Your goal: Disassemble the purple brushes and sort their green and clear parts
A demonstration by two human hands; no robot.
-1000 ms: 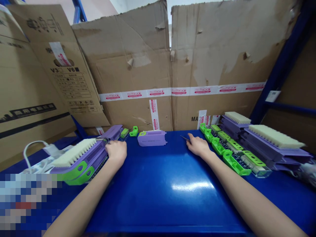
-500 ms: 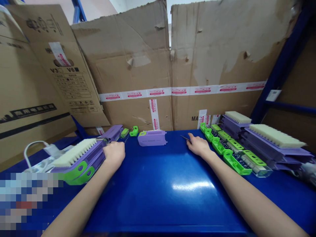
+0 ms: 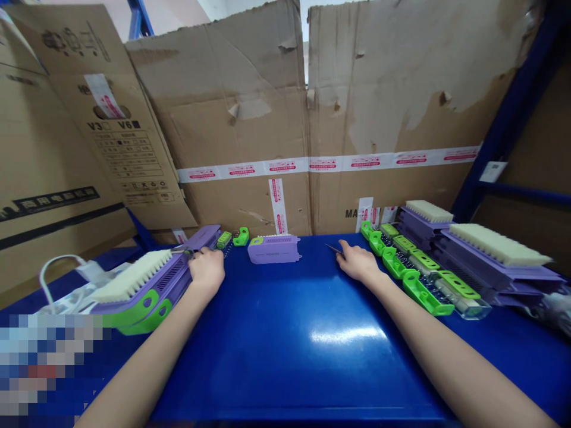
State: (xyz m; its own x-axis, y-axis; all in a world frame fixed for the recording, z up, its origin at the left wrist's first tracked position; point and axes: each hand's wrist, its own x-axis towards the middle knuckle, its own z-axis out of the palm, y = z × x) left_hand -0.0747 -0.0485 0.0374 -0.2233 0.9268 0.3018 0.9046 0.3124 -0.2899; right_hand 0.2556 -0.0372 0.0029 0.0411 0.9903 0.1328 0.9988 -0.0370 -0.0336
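Note:
My left hand (image 3: 207,270) is closed beside the purple plastic housings at the left, its fingertips hidden from me. A small grey metallic piece (image 3: 186,251) shows just past its fingers; whether they grip it I cannot make out. Over the blue table my right hand (image 3: 358,263) is closed on a thin pointed tool (image 3: 333,248) that sticks out to the left. Between the hands, farther back, lies a purple housing (image 3: 274,249) with a green end. Near my left hand are a green end cap (image 3: 241,236) and a small clear-and-green part (image 3: 224,240).
Purple housings with a cream bristled pad (image 3: 134,274) and green ends stand at the left, by a white power strip and cable (image 3: 89,268). At right, several green caps (image 3: 423,292) line up beside stacked purple housings (image 3: 504,270). Cardboard (image 3: 241,131) walls the back.
My left hand has shifted very slightly, and more of its fingers shows. The view has moved a little. My right hand stays in place with the thin tool.

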